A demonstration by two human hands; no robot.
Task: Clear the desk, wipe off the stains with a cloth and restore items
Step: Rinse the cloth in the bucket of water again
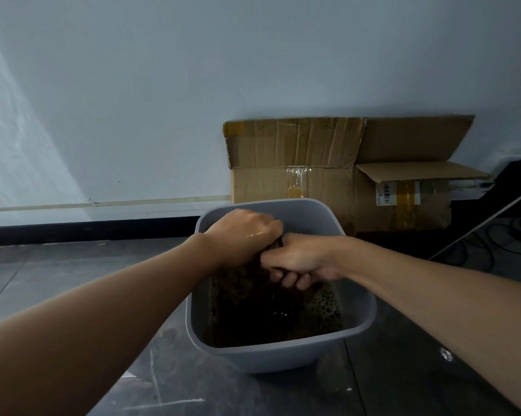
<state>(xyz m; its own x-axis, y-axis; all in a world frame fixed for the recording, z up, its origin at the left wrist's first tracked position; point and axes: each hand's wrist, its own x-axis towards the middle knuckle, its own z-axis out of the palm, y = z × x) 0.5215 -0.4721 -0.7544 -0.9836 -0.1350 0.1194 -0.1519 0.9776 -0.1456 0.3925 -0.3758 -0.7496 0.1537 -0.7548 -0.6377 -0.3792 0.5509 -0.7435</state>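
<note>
A grey plastic bin [283, 355] stands on the dark floor, holding dark, bubbly water. Over it my left hand [242, 235] and my right hand [301, 259] both grip a dark wet cloth [253, 283], fingers curled tight around it where the two hands meet. The cloth hangs down from the hands into the bin. Both hands look wet. Most of the cloth between the fists is hidden.
A flattened, opened cardboard box [343, 175] leans against the white wall right behind the bin. At the right edge are a slanted desk edge [487, 223] and black cables [499, 247] on the floor. Dark floor tiles [73, 265] spread to the left.
</note>
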